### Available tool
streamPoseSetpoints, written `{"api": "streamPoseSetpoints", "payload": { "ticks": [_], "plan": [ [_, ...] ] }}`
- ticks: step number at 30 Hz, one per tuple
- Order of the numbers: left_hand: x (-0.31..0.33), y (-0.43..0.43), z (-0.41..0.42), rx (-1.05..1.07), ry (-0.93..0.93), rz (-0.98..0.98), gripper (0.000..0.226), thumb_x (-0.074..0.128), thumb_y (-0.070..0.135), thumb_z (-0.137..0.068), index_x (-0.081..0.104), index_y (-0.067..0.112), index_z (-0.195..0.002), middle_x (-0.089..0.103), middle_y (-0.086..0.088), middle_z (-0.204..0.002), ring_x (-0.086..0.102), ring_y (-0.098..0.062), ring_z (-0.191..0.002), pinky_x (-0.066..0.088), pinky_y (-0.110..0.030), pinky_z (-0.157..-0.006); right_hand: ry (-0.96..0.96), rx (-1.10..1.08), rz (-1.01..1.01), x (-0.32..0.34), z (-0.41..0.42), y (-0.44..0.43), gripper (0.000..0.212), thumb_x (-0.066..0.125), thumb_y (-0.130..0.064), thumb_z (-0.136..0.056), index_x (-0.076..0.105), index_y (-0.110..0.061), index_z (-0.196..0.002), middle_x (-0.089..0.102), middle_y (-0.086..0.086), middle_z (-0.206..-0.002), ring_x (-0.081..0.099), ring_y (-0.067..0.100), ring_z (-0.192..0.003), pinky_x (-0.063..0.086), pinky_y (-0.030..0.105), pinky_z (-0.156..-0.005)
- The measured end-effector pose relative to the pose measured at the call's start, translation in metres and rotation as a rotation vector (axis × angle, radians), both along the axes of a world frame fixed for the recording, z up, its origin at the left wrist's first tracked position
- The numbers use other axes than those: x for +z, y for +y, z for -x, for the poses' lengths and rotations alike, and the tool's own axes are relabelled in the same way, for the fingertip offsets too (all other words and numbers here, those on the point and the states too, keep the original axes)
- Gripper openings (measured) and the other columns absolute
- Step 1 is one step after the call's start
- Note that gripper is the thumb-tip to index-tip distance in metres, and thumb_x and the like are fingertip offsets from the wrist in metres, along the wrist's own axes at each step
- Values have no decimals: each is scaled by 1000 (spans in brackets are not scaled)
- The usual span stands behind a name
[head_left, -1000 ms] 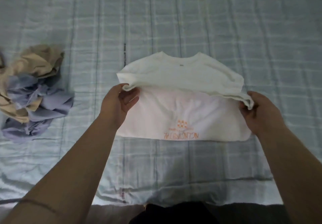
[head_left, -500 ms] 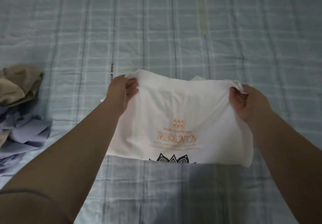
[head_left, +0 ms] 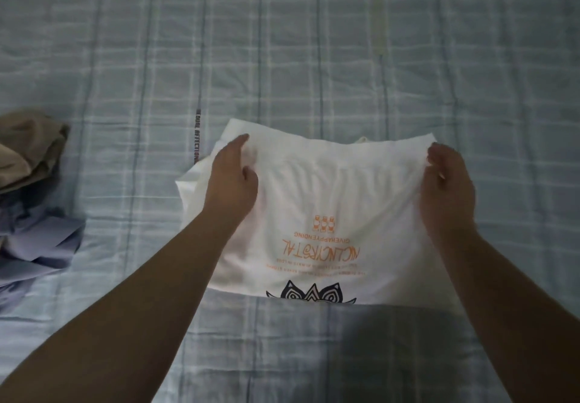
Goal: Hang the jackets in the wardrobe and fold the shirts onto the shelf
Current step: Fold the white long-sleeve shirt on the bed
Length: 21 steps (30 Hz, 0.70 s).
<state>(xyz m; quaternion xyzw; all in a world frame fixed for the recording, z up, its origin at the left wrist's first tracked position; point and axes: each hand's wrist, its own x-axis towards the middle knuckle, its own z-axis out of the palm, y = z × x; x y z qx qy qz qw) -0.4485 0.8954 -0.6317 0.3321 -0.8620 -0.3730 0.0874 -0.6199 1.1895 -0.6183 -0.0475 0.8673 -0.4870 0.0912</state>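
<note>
Two bare forearms, ours, reach forward from the bottom of the view over a bed covered in a pale blue checked bed sheet. Between them a white shirt lies on the sheet, already doubled over into a rough rectangle. Its orange lettering reads upside down to us, and half of a black emblem shows at the near edge.

Our left hand rests on the far left corner of the shirt with the forefinger stretched along the cloth and the thumb held apart. We cannot tell whether it grips the fabric or only lies on it. Our right hand is at the far right corner, and its fingers curl in and appear to pinch the edge.

At the far left of the view a tan garment sits crumpled on a lavender garment, well apart from the shirt.

We judge the step in hand to be folding this shirt, with the top layer being laid down and squared. The left side looks uneven, with an under layer poking out. The next move calls for letting go, smoothing the cloth flat and lining up the edges before one more fold. No shelf or wardrobe is in view.
</note>
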Motion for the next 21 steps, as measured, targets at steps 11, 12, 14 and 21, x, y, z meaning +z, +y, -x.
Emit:
{"api": "streamPoseSetpoints", "payload": {
  "ticks": [11, 12, 14, 21],
  "plan": [
    [-43, -1, -31, -364, -522, 531, 59, 10, 50, -101, 1, 36, -158, 3, -1, -167, -1, -22, -154, 3, -49, -123, 261, 446, -888, -55, -7, 31, 61, 19, -45, -100, 20, -22, -157, 20, 9, -164, 17, 28, -151, 16, 49, -121],
    [-43, -2, -31, -364, -531, 533, 59, 9, 51, -101, 0, 37, -157, 2, 0, -167, -2, -21, -154, 3, -49, -123, 265, 447, -882, -55, -6, 31, 61, 19, -45, -100, 21, -22, -157, 20, 8, -164, 17, 28, -151, 17, 48, -121],
    [-42, -4, -31, -385, -531, 527, 60, 8, 52, -100, 1, 37, -158, 2, 0, -167, -1, -21, -154, 3, -48, -123, 279, 453, -838, -54, -5, 33, 61, 21, -43, -100, 24, -20, -156, 23, 10, -163, 20, 28, -150, 18, 48, -121],
    [-14, 3, -59, -384, -379, 477, 60, 20, 42, -101, 24, 21, -157, 17, -11, -164, 8, -29, -153, 10, -51, -123, 407, 484, -690, -16, -57, 54, 62, 35, -30, -98, 26, -7, -155, 21, 16, -162, 16, 31, -152, 14, 53, -122]
  ]
}}
